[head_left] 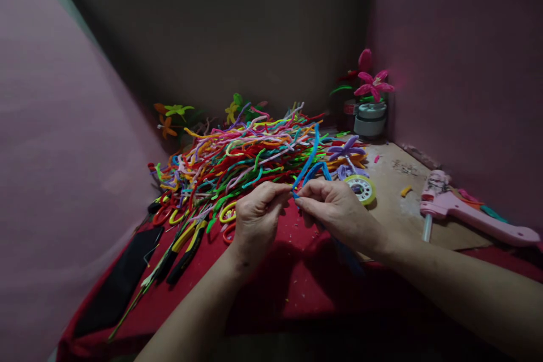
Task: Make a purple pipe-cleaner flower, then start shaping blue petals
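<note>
Blue pipe cleaners [311, 155] rise from between my two hands, one long and straight, another bent into a loop. My left hand [261, 212] pinches the blue piece at its lower end, thumb and forefinger pressed together. Close beside it, my right hand [335, 209] also grips the blue piece, its fingertips almost touching those of the left. Behind the hands lies a large heap of many-coloured pipe cleaners [250, 153]. A purple pipe-cleaner flower [347, 150] rests just beyond my right hand, near a yellow tape roll [360, 189].
On the right, a pink glue gun [475, 218] lies on a brown board [390, 181]. Pink flowers [373, 86] stand in a grey pot [370, 120] behind. Yellow-black pliers [189, 249] and a black phone-like slab [121, 283] lie left on the red cloth [271, 317].
</note>
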`<state>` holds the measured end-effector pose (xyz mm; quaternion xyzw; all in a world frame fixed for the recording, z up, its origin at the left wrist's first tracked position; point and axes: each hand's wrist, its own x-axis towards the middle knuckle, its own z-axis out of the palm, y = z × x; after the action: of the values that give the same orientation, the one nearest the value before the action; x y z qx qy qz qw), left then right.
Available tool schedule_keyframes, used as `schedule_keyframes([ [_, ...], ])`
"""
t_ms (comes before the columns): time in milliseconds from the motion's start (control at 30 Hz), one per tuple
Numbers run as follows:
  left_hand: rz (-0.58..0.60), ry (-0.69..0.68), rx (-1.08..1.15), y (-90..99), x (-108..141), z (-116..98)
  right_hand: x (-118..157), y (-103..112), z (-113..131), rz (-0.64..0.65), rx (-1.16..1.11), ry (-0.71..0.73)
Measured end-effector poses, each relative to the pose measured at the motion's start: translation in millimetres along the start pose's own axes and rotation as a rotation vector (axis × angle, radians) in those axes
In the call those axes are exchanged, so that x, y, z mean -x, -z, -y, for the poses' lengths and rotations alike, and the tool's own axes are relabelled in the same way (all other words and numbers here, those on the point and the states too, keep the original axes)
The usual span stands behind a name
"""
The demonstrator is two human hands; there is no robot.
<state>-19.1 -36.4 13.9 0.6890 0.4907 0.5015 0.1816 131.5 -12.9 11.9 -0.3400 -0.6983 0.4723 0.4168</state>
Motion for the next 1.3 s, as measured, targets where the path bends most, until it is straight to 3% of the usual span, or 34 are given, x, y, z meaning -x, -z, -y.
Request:
schedule_keyframes([
  [100,0.033,-0.131,-0.116,1.6,0.3,1.8,0.4,0.1,-3.0,-0.016,0.025,0.024],
  [267,0.07,-0.201,-0.298,0.8,1.5,0.5,2.0,-1.5,-1.4,-0.026,0.04,0.01],
  [367,0.077,-0.145,-0.301,0.8,2.5,-0.2,2.6,-3.0,1.7,-0.014,0.052,0.013],
  [500,0.087,0.056,-0.154,3.1,0.9,-2.5,4.2,-4.5,1.1,-0.013,0.094,0.033],
  [567,0.09,0.115,-0.093,4.9,-1.1,-4.6,6.1,-4.4,-0.9,-0.092,0.248,0.155],
  [700,0.089,0.137,-0.058,7.4,-4.9,-10.0,8.9,-1.8,-0.4,-0.337,0.71,0.532],
  [767,0.108,0.141,-0.043,7.9,-6.1,-11.9,8.0,0.3,2.5,-0.353,0.829,0.583],
  [900,0.13,0.086,-0.04,9.1,-6.8,-12.1,3.8,3.3,7.4,-0.208,0.722,0.501],
  [1033,0.096,0.049,-0.054,9.5,-5.4,-11.3,0.6,3.0,9.3,-0.098,0.457,0.258],
  [1167,0.087,0.206,0.027,6.6,-3.6,-15.2,-1.9,1.2,10.5,-0.048,0.221,0.038],
  [1300,0.122,0.397,0.201,3.6,-5.1,-19.5,-4.1,0.9,9.9,-0.051,0.135,-0.003],
])
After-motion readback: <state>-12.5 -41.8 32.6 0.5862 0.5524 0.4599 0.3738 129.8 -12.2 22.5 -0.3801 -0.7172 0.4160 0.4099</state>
